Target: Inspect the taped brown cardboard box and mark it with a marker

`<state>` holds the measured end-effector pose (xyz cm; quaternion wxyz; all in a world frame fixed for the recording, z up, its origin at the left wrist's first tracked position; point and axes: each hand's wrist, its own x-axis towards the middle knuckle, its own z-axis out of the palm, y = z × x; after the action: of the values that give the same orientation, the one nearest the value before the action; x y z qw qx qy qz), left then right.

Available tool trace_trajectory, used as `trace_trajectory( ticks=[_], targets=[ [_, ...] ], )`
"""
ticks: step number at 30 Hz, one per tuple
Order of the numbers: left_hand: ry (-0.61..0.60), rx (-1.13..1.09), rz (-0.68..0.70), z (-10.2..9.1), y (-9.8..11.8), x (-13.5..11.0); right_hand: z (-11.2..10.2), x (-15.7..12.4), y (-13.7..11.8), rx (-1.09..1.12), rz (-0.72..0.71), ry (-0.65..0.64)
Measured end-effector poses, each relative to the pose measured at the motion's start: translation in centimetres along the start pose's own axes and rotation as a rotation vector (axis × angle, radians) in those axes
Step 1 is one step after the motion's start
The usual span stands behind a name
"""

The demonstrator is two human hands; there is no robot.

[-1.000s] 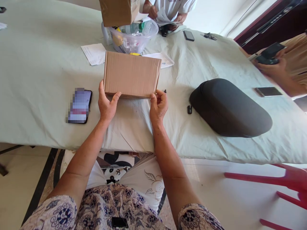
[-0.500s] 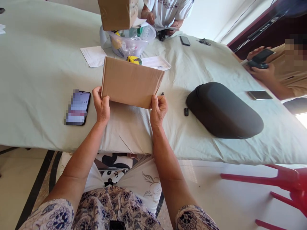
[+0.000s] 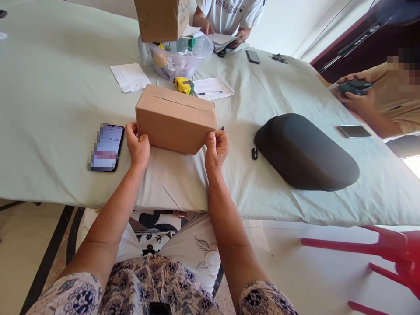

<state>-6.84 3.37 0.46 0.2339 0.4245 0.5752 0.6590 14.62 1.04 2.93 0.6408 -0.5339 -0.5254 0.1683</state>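
Note:
A brown cardboard box (image 3: 175,124) is held between my two hands over the cloth-covered table, its seamed top face and one long side turned toward me. My left hand (image 3: 138,144) grips its left end, thumb on the near side. At the lower right corner my right hand (image 3: 216,146) is closed on the box, thumb up. The fingers behind the box are partly hidden. Left of my left hand lies a phone (image 3: 110,151) with its screen lit. Beyond the box sit a yellow tape measure (image 3: 183,85) and a white tray (image 3: 221,86) with a pen.
A dark rounded case (image 3: 308,153) and a small black piece (image 3: 254,153) lie to the right. Farther back are a plastic basin (image 3: 197,52), a larger carton (image 3: 160,22) and a paper (image 3: 129,78). Two people sit around the table (image 3: 49,100). A red stool (image 3: 390,245) stands lower right.
The box has tilted in my hands, so its top face and near side now show instead of one broad face. The person opposite has lowered the papers; the person at right has shut the dark object.

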Motion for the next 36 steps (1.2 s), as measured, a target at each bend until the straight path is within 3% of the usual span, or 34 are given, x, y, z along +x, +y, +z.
trace_trajectory(
  ticks=[13, 16, 20, 25, 30, 36],
  targets=[
    [0.008, -0.150, 0.117, -0.2, 2.8, -0.5, -0.3, 0.1, 0.6, 0.017, -0.055, 0.112],
    [0.034, -0.153, 0.113, -0.2, 2.9, -0.4, -0.4, 0.1, 0.3, -0.041, -0.119, 0.098],
    [0.041, -0.163, 0.147, -0.4, 2.9, -0.3, -0.2, 0.2, 0.4, 0.046, -0.184, 0.049],
    [-0.008, -0.098, 0.198, -0.5, 2.7, -0.4, -0.2, 0.2, 0.8, 0.044, -0.112, 0.022],
    [-0.009, -0.140, 0.111, -0.5, 2.3, -0.1, -0.8, 0.4, 0.7, -0.049, -0.120, 0.041],
    [-0.115, -0.311, -0.112, -0.7, 2.0, 0.8, -1.7, 1.3, 0.5, 0.074, -0.075, 0.101]
  ],
)
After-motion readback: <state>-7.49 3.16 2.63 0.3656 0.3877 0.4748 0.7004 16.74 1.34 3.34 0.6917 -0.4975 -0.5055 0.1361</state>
